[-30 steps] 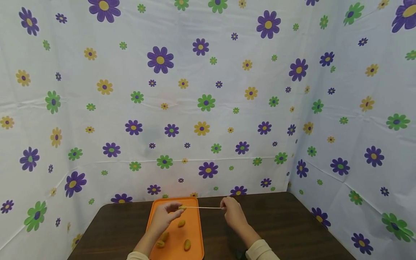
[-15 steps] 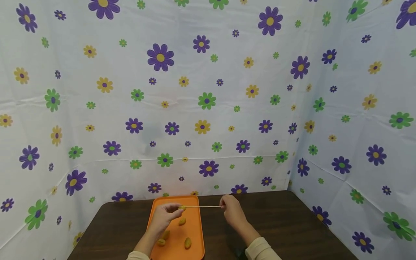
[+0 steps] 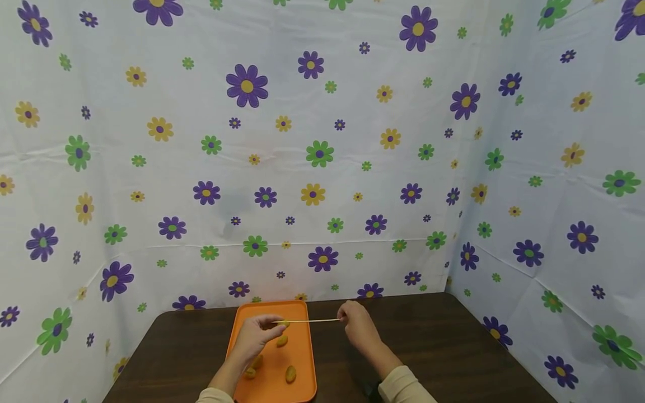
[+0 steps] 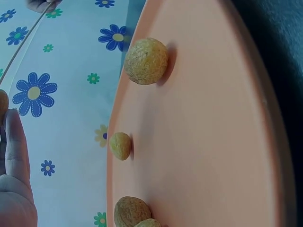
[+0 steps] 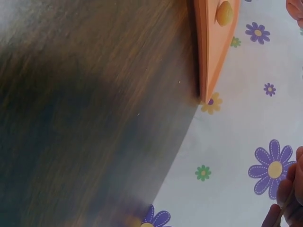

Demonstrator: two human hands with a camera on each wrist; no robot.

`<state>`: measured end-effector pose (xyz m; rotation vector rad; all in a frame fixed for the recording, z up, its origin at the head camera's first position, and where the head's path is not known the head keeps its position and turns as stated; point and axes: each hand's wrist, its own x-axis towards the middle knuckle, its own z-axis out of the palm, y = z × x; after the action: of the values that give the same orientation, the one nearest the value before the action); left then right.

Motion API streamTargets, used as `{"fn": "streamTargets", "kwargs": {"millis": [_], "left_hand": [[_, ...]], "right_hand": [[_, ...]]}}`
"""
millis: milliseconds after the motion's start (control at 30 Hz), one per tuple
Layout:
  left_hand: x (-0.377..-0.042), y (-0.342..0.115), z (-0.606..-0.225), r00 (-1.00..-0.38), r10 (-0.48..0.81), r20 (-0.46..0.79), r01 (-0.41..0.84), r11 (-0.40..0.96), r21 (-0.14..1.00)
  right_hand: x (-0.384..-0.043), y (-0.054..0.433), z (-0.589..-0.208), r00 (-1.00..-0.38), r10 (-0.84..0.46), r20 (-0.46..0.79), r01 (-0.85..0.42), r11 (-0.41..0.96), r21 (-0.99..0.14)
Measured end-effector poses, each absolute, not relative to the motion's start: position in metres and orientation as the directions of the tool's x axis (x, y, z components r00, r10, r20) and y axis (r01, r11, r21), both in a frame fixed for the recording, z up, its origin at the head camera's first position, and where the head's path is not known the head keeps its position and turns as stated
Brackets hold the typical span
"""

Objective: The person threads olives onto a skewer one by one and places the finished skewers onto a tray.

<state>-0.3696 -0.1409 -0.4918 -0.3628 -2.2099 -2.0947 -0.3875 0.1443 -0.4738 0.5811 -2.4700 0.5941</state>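
Observation:
Above an orange tray (image 3: 313, 358), my left hand (image 3: 253, 337) pinches a small yellow-brown oval fruit (image 3: 285, 323) between thumb and fingers. A thin wooden skewer (image 3: 322, 321) runs level from that fruit to my right hand (image 3: 359, 326), whose curled fingers grip its other end. Whether the skewer's tip is inside the fruit or passes along it cannot be made out. At the edge of the left wrist view only part of the held fruit (image 4: 3, 103) shows. In the right wrist view, curled fingers (image 5: 285, 191) hold the skewer.
Several more such fruits lie on the tray, one near its middle (image 3: 290, 374) and a wrinkled one close up in the left wrist view (image 4: 146, 61). The tray stands on a dark wooden table (image 3: 428, 347). A flower-printed white cloth (image 3: 282, 179) hangs behind and to the sides.
My right hand has come slightly left toward the left hand, and the stretch of skewer between them looks a little shorter. The left hand holds its place; the head view has tilted slightly.

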Motion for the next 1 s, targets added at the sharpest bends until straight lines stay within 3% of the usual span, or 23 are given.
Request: {"fn": "streamTargets", "kwargs": {"millis": [567, 767, 1000], "left_hand": [[-0.370, -0.139, -0.495, -0.970, 0.125, 0.210, 0.210, -0.009, 0.978], [-0.368, -0.135, -0.494, -0.979, 0.073, 0.190, 0.185, -0.065, 0.981], [-0.374, -0.131, -0.497, -0.992, 0.013, 0.127, 0.123, -0.152, 0.981]], "right_hand": [[-0.385, 0.140, -0.480, -0.770, -0.283, 0.572, -0.536, 0.773, -0.339], [-0.383, 0.138, -0.482, -0.764, -0.273, 0.585, -0.560, 0.731, -0.390], [-0.382, 0.135, -0.479, -0.797, -0.248, 0.550, -0.542, 0.694, -0.473]]}}
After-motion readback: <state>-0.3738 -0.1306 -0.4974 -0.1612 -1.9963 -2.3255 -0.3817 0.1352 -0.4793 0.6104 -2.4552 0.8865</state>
